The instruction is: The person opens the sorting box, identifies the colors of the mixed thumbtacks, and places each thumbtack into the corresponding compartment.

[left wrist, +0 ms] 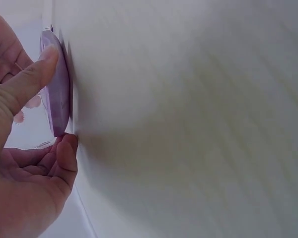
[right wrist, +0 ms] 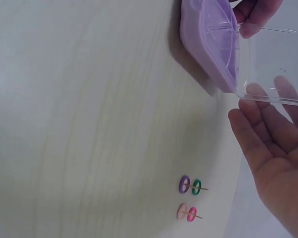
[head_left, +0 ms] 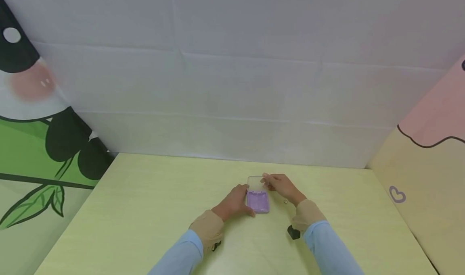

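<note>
A small light purple case point(head_left: 258, 202) lies on the table with its clear lid point(head_left: 255, 181) raised on the hinge. My left hand point(head_left: 236, 200) grips the case's left side, with the thumb by the near corner and the fingers near the hinge; the left wrist view shows the thumb point(left wrist: 48, 54) against the purple edge. At the lid's right edge is my right hand point(head_left: 281, 185), its fingers holding the clear plastic. Through the lid, fingertips point(right wrist: 258, 93) show in the right wrist view. The case's purple inside holds nothing visible.
Small coloured rings with thin pins through them lie to the right of the case, among them a purple ring point(right wrist: 184, 184) and a pink ring point(right wrist: 191, 214). A pale wall point(head_left: 218, 138) rises behind the table point(head_left: 163, 194), and printed panels stand at both sides.
</note>
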{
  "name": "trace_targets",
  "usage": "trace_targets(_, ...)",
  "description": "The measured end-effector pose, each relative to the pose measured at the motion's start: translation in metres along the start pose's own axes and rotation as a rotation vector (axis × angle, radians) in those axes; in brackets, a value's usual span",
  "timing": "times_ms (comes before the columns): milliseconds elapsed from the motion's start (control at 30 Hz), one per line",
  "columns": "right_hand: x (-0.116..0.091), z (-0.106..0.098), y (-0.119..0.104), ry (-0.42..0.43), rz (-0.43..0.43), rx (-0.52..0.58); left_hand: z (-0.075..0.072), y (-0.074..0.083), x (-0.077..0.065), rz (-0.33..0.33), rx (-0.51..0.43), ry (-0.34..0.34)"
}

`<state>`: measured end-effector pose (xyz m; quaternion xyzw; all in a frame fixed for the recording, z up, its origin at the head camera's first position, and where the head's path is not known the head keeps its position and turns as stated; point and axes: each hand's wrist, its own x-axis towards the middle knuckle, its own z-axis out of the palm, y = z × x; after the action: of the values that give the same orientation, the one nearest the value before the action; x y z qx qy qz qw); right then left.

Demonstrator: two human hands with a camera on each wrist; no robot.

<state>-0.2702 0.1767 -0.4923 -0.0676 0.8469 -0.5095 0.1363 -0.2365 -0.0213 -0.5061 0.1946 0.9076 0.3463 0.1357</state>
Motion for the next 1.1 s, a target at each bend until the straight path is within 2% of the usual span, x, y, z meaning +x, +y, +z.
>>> trace_targets(200, -0.005, 0.000, 0.000, 0.041, 0.000, 0.005, 0.000, 0.003, 0.000, -0.017, -0.025, -0.007)
trace_targets(400, -0.015, -0.006, -0.005, 0.086, 0.009, -0.060, 0.002, 0.005, 0.002, -0.020, -0.058, -0.001)
trace_targets(633, -0.022, -0.008, -0.005, 0.094, -0.016, -0.016, 0.009, 0.008, 0.001, -0.031, -0.111, 0.067)
trace_targets(767, -0.022, -0.005, -0.005, 0.122, 0.006, 0.024, 0.014, 0.010, -0.001, -0.025, -0.139, 0.117)
trace_targets(967, -0.023, -0.003, -0.002, 0.121, 0.008, 0.056, 0.018, 0.012, -0.004, -0.028, -0.128, 0.161)
trace_targets(1100, -0.028, -0.009, -0.001, 0.121, -0.024, -0.006, 0.020, 0.012, -0.003, -0.016, -0.105, 0.187)
